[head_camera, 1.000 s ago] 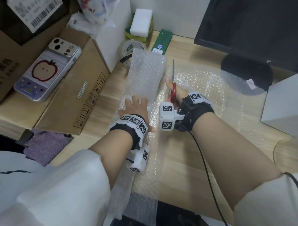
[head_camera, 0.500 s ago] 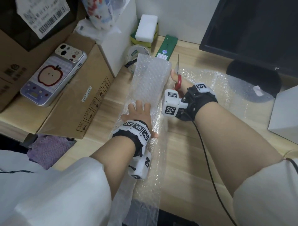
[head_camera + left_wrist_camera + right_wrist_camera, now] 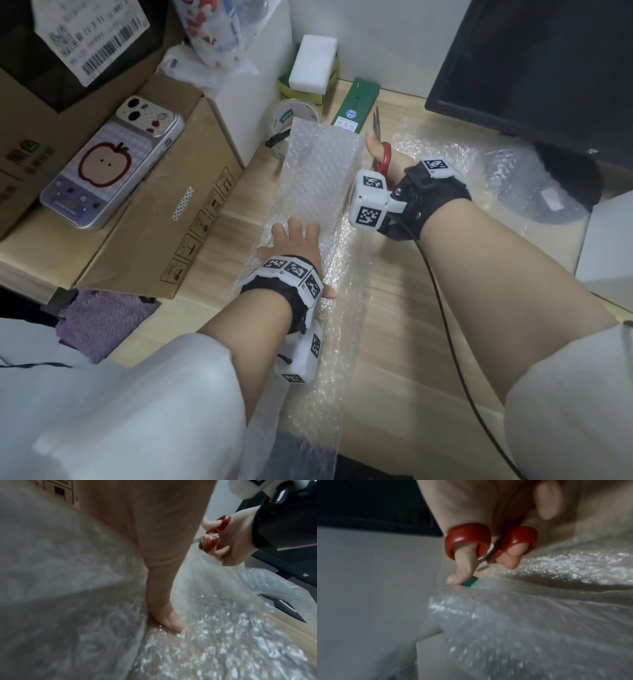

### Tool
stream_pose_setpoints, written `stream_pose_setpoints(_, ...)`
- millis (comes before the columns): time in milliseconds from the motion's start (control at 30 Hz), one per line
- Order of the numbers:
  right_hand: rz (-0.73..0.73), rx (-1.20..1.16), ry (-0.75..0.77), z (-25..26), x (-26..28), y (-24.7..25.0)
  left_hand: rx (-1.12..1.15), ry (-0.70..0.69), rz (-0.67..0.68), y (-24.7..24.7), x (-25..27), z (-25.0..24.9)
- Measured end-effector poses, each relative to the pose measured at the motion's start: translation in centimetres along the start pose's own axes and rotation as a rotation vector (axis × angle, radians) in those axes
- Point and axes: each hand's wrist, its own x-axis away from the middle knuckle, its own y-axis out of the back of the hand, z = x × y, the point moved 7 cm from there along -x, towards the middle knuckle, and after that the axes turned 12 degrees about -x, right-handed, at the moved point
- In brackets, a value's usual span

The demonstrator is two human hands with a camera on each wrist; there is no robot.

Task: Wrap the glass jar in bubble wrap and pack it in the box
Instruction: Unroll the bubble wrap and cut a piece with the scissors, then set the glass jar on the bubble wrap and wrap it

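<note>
Bubble wrap (image 3: 318, 178) pressed flat by left hand (image 3: 294, 240) | right hand (image 3: 383, 154) grips scissors (image 3: 380, 144) at its edge

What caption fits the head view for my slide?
Left hand presses the bubble wrap flat on the desk while right hand holds red scissors along its edge.

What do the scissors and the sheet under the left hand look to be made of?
Scissors: glossy red handle loops, likely plastic; thin grey blades, apparently metal. Sheet of bubble wrap: clear soft plastic film, with rows of small bubbles that glint and the wooden desk showing through.
</note>
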Motion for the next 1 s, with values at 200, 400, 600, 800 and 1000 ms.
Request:
stream_pose_setpoints(200,0.002,0.092,0.198,1.5,2.4,-0.4,-0.007,0.001,-0.009,0.1,-0.3,0.1)
stream_pose_setpoints(400,0.021,0.211,0.293,-0.9,6.2,-0.4,0.161,0.0,0.053,2.7,0.1,0.6)
stream_pose_setpoints(600,0.03,0.09,0.441,-0.7,8.3,-1.0,1.278,-0.266,0.304,9.6,4.8,0.1)
stream_pose_setpoints(800,0.257,0.244,0.523,-0.8,9.6,-4.1,1.576,-0.284,0.263,10.6,6.7,-2.0)
stream_pose_setpoints(1000,0.223,-0.019,0.538,-1.1,10.3,-2.5,1.105,-0.019,-0.302,11.3,4.8,4.6)
